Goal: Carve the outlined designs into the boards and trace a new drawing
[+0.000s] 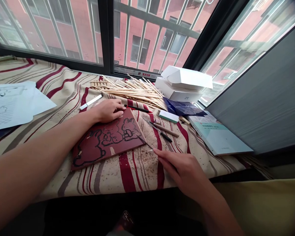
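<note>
A dark red carving board (pixel 105 139) with outlined bear figures lies on the striped cloth (pixel 64 88). My left hand (pixel 109 109) rests on the board's top edge, fingers curled and pressing it down. My right hand (pixel 179 165) is closed on a thin carving tool (pixel 144 142) whose tip meets the board's right edge. Wood shavings lie scattered around the board.
More carving tools (pixel 162 129) and a small white-and-green block (pixel 168 116) lie right of the board. A pile of thin wooden sticks (pixel 132 90), white boxes (pixel 182 83), a book (pixel 218 134), a white marker (pixel 90 102) and printed sheets (pixel 12 103) surround it. Barred windows stand behind.
</note>
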`<action>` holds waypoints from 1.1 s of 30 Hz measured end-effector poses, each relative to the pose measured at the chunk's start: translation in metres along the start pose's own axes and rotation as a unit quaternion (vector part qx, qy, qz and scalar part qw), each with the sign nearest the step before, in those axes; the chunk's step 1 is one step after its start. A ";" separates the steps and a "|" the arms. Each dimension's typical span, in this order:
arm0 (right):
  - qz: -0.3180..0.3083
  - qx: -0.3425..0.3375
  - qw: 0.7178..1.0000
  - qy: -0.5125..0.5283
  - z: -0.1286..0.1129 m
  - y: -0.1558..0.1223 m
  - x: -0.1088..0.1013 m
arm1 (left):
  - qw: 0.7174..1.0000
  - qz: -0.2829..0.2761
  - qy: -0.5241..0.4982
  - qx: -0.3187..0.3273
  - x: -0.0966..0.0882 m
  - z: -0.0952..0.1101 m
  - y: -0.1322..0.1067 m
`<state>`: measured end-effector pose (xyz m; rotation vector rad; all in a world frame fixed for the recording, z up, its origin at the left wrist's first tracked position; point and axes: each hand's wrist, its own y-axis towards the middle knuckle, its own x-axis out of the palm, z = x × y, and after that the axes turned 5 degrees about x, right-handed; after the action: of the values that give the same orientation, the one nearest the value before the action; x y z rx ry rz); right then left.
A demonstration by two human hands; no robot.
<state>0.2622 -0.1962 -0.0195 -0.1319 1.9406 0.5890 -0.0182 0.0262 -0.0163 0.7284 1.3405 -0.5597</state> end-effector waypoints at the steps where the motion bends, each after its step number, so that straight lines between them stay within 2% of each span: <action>1: -0.003 0.000 1.000 0.001 0.000 0.000 0.000 | 1.000 -0.001 -0.001 0.001 0.000 0.000 0.000; 5: 0.017 -0.009 1.000 -0.019 -0.001 -0.001 0.000 | 1.000 0.005 0.007 0.004 0.001 0.000 0.000; 16: 0.012 -0.018 0.999 -0.026 -0.006 -0.004 -0.002 | 1.000 0.001 -0.003 0.003 0.001 -0.001 0.001; 20: 0.043 -0.025 0.998 -0.043 -0.009 -0.005 0.000 | 1.000 0.001 0.001 0.005 0.001 -0.001 0.002; 26: 0.017 -0.009 1.000 -0.025 -0.008 -0.001 0.005 | 1.000 -0.002 -0.008 0.012 0.002 -0.002 0.001; 30: 0.074 -0.042 0.996 -0.019 0.004 0.012 0.004 | 1.000 -0.002 -0.009 0.009 0.002 -0.003 0.001; 33: 0.151 0.006 0.984 -0.100 0.028 0.027 -0.003 | 1.000 -0.005 -0.009 0.009 0.002 -0.003 0.002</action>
<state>0.2774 -0.1605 -0.0167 0.2251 1.7792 0.7595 -0.0187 0.0298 -0.0181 0.7295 1.3237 -0.5851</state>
